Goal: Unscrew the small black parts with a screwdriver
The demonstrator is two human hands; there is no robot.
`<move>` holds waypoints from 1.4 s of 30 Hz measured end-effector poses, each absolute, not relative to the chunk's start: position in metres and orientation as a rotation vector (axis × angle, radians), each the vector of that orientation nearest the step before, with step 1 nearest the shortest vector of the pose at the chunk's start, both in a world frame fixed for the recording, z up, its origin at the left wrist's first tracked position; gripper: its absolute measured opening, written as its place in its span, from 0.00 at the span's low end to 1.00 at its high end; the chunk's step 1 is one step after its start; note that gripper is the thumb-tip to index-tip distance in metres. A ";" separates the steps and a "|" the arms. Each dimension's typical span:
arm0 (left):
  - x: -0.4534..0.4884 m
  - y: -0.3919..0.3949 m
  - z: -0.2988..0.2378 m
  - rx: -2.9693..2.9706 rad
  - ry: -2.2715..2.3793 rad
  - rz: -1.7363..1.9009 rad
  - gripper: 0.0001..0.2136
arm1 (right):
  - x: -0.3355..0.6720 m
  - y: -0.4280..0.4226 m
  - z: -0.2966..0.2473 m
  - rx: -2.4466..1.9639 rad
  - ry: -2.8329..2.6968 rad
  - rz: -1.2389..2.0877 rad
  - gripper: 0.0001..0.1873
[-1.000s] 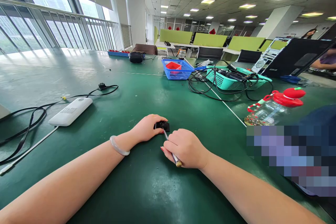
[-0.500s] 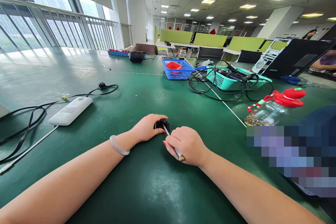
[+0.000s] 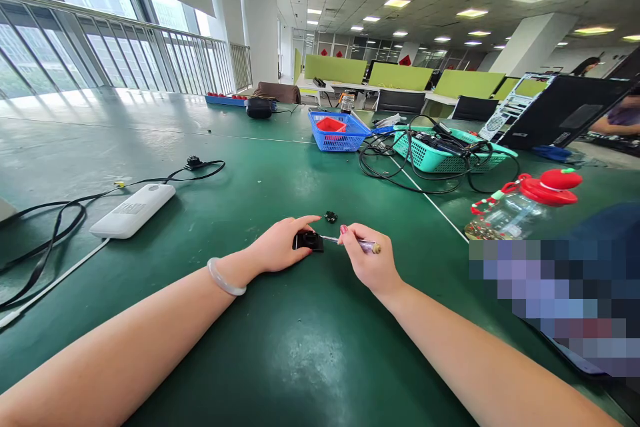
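Note:
My left hand point(image 3: 280, 247) rests on the green table point(image 3: 280, 347) and pinches a small black part point(image 3: 307, 241) flat against it. A slim metal tool with a brass end point(image 3: 357, 242) lies nearly level in my right hand point(image 3: 367, 263), whose fingers are closed round it, and its tip touches the black part's right side. A smaller black piece point(image 3: 331, 217) lies loose on the table just beyond the tool.
A white power bank point(image 3: 133, 211) with black and white cables lies to the left. Blue basket point(image 3: 335, 131) and teal basket point(image 3: 440, 152) with cables sit farther back. A clear bottle with a red cap point(image 3: 520, 207) lies at right beside a dark laptop point(image 3: 560, 113).
My right hand swung from behind the black part to its right side, laying the tool nearly level. The small loose black piece now shows beyond the tool. My left hand stayed put.

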State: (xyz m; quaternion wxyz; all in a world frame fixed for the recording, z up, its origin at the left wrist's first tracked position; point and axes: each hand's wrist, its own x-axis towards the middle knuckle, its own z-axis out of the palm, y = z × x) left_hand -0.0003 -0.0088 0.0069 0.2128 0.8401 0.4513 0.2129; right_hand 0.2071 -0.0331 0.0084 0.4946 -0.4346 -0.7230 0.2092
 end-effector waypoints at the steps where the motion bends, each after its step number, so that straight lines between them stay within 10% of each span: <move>1: 0.000 -0.008 0.007 2.331 1.248 0.586 0.30 | 0.206 -0.032 0.008 -1.067 -1.742 0.557 0.20; 42: -0.001 -0.006 0.006 2.331 1.344 0.542 0.29 | 0.202 -0.042 0.014 -0.950 -2.147 0.239 0.19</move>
